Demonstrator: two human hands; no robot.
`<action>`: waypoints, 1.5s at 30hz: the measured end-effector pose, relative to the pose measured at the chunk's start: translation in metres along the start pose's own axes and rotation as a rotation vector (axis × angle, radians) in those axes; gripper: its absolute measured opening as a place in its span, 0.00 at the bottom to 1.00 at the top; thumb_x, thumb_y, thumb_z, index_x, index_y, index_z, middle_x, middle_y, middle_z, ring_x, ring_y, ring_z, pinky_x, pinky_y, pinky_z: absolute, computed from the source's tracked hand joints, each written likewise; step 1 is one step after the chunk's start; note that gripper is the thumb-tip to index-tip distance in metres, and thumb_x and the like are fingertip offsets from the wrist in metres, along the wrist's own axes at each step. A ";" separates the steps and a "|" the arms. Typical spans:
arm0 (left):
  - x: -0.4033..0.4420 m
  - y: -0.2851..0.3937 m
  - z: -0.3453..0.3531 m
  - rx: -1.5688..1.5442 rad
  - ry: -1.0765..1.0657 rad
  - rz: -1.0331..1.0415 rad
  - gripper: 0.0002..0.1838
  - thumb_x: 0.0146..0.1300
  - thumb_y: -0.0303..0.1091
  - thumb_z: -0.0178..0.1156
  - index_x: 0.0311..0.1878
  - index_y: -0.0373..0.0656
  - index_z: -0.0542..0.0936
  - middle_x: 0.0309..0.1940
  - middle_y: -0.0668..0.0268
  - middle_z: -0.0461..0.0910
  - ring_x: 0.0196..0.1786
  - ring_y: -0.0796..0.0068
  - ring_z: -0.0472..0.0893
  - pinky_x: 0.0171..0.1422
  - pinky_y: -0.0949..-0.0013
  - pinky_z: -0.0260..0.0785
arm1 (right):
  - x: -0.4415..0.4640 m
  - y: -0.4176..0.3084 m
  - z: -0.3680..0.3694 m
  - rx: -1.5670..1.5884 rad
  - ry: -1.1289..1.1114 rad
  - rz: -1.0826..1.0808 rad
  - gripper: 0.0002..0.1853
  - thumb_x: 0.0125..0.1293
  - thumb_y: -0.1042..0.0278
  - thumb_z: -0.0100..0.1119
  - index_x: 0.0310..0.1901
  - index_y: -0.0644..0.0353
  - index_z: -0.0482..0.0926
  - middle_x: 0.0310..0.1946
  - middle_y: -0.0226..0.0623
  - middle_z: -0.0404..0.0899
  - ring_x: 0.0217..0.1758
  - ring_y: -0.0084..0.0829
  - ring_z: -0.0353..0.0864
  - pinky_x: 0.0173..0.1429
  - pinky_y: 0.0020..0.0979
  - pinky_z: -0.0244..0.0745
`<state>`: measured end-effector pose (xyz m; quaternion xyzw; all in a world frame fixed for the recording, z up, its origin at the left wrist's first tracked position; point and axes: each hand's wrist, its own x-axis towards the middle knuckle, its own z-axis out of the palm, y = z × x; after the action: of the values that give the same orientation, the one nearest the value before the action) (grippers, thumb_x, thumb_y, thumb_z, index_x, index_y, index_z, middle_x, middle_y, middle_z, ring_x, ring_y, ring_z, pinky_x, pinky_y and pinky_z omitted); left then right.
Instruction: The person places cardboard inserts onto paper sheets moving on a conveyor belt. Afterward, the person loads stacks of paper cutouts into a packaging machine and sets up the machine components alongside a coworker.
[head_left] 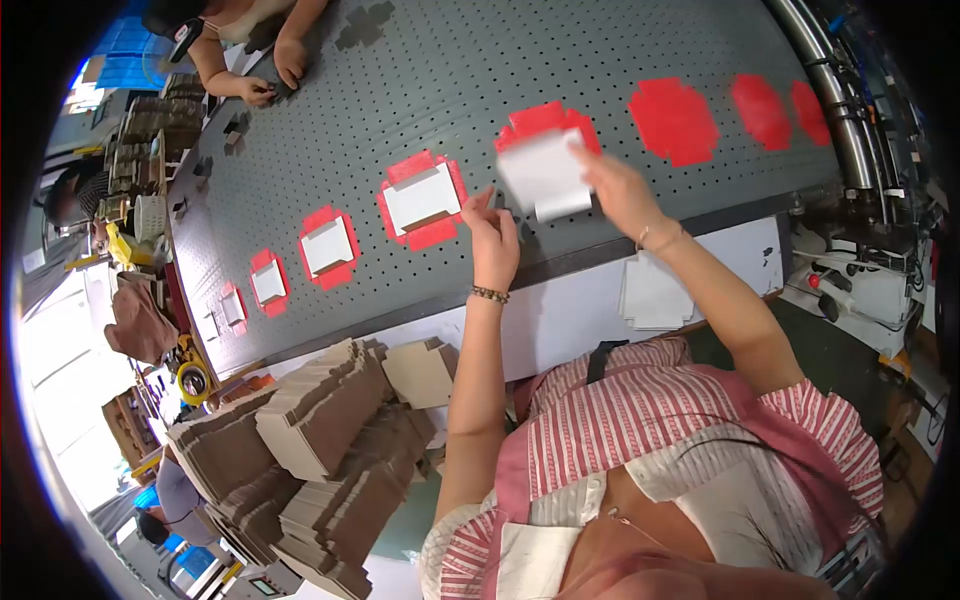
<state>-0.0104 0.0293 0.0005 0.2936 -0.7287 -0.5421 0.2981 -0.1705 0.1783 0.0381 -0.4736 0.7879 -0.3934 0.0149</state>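
Observation:
My right hand [622, 190] grips the right edge of a white card piece [540, 175], blurred by motion, over a red notched sheet [545, 118] on the perforated belt [560, 50]. My left hand [492, 235] is beside the card's left edge, its fingers curled. What they hold, if anything, cannot be made out. To the left, a white-topped card piece [422, 198] lies on another red sheet [432, 238], with several similar pairs further along. A bare red sheet [673, 122] lies to the right.
Stacks of grey-brown cut boards [320, 420] stand at lower left, below the table edge. White sheets [655, 292] rest against the table's near side. Across the belt, another person's hands [275, 75] handle small dark pieces. Metal rollers [830, 80] border the right end.

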 end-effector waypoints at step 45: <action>0.014 -0.017 -0.081 0.389 -0.150 0.148 0.15 0.44 0.18 0.48 0.39 0.36 0.69 0.35 0.57 0.72 0.44 0.55 0.71 0.56 0.58 0.63 | 0.056 -0.039 0.093 -0.085 -0.443 0.073 0.14 0.52 0.66 0.63 0.37 0.65 0.76 0.39 0.45 0.76 0.46 0.43 0.77 0.49 0.38 0.75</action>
<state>0.0431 -0.0351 0.0042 0.2502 -0.8594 -0.3881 0.2197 -0.1358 0.0696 0.0186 -0.5198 0.7978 -0.2454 0.1816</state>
